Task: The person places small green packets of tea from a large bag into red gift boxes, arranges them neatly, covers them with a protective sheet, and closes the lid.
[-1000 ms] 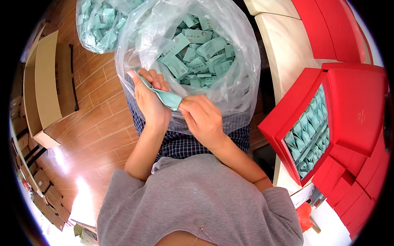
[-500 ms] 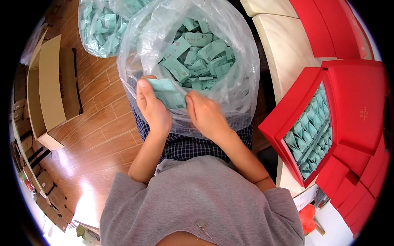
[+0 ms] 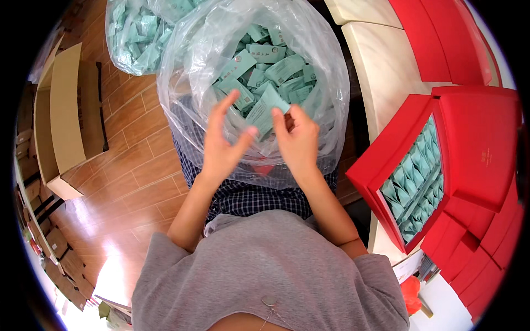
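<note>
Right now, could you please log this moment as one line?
left hand: open, empty | right hand: pinching green packet | beneath: clear bag of packets | right side: open red box

Bright light is glaring off the wooden floor [image 3: 132, 165] at lower left, the left fingers [image 3: 223, 108] are showing blur, and fisheye distortion is bending the edges
</note>
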A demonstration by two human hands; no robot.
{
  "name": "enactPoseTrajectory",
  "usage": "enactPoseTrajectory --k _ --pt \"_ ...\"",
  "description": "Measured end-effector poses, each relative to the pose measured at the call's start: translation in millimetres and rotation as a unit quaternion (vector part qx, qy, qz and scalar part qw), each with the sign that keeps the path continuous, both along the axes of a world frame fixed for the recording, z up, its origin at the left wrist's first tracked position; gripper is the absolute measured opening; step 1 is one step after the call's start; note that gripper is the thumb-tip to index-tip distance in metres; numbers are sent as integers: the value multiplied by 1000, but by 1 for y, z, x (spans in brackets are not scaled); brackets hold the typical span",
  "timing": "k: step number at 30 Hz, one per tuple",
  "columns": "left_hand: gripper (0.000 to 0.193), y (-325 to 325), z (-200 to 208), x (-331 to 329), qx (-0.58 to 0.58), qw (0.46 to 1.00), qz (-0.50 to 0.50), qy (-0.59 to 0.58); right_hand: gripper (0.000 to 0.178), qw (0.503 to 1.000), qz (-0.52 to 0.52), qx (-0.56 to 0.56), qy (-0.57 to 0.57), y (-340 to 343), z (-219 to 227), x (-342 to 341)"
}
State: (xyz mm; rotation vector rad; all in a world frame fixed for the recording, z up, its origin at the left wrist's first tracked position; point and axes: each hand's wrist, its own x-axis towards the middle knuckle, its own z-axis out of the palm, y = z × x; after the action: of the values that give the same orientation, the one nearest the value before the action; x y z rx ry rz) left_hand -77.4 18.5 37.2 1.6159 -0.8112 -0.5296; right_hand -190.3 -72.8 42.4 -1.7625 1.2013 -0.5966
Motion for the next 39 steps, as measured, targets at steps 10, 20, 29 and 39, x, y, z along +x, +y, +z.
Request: enactPoseTrajectory --k 10,20,29,39 --pt "37 25 -28 9 -29 862 52 504 25 995 91 16 46 -30 -129 63" --pt "43 58 -45 56 31 769 -22 638 29 991 110 -69 8 -19 -106 52" --pt "59 21 10 37 167 836 -368 371 57 892 350 -284 17 19 17 -40" --pt "87 -14 118 -28 93 822 -537 -167 82 942 149 -297 40 47 110 -132"
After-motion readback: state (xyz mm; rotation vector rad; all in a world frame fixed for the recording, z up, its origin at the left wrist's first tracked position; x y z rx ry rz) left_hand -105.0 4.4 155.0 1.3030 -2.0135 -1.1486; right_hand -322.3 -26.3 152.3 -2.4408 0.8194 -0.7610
